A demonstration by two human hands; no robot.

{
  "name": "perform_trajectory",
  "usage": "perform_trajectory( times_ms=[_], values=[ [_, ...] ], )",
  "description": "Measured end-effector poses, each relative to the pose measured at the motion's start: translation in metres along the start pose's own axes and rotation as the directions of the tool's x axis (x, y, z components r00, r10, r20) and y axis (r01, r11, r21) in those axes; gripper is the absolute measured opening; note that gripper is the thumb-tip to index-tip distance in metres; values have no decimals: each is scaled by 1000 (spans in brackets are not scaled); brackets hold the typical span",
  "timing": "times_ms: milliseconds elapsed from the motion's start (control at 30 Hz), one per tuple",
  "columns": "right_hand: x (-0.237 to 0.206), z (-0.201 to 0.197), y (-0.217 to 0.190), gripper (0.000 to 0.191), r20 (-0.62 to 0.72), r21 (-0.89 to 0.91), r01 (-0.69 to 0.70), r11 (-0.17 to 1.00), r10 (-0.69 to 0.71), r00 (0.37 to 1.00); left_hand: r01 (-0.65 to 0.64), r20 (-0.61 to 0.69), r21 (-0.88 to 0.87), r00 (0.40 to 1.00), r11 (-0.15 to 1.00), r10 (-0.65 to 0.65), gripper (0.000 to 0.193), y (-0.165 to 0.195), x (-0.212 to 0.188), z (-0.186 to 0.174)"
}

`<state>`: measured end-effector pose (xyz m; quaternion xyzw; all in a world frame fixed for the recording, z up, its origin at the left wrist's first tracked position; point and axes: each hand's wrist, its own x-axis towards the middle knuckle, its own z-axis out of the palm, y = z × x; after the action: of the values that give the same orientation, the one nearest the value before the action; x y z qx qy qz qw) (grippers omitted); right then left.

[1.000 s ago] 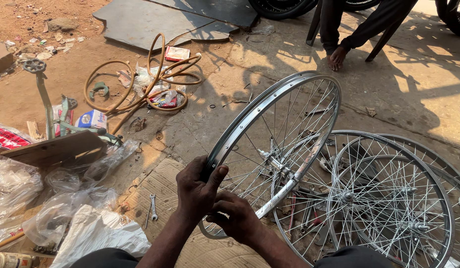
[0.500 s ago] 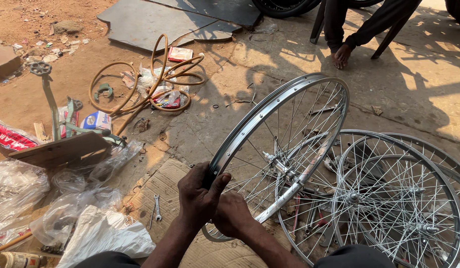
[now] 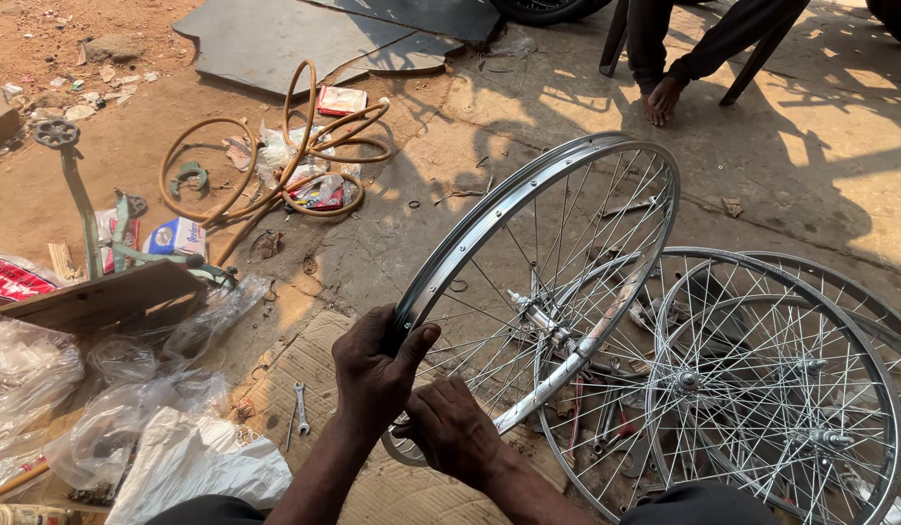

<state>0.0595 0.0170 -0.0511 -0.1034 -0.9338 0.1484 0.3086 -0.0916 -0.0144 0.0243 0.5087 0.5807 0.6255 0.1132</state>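
A shiny spoked bicycle wheel [image 3: 528, 194] stands tilted on edge in front of me, its hub [image 3: 540, 319] near the middle. My left hand [image 3: 375, 374] grips the near part of its rim, thumb over the top. My right hand [image 3: 452, 430] is closed around the lower rim and spokes just beside the left; whether it holds a small tool is hidden. Two more spoked wheels [image 3: 762, 389] lie flat on the ground to the right, partly under the upright one.
A small spanner [image 3: 301, 406] lies on cardboard [image 3: 305, 365] by my left arm. Plastic bags [image 3: 130, 408] pile at the left, with a coiled tan hose [image 3: 276, 156], small boxes and a green frame part beyond. Another person's bare foot [image 3: 662, 97] rests at the top.
The view has drifted slightly, so the wheel and ground sit a little further right. My hands keep their hold on the near rim, the fingers shifting only slightly.
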Motion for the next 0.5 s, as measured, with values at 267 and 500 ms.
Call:
perform_trajectory(
  times_ms=[267,500],
  values=[
    [24,13,7,30,356,130,-527,840,457,815,-9,-13,-56,1000,998,9,28,3,-8,-2],
    [10,-8,-23,17,-188,240,-100,966,147,971,-18,34,-124,999,992,22,29,5,-9,-1]
  ],
)
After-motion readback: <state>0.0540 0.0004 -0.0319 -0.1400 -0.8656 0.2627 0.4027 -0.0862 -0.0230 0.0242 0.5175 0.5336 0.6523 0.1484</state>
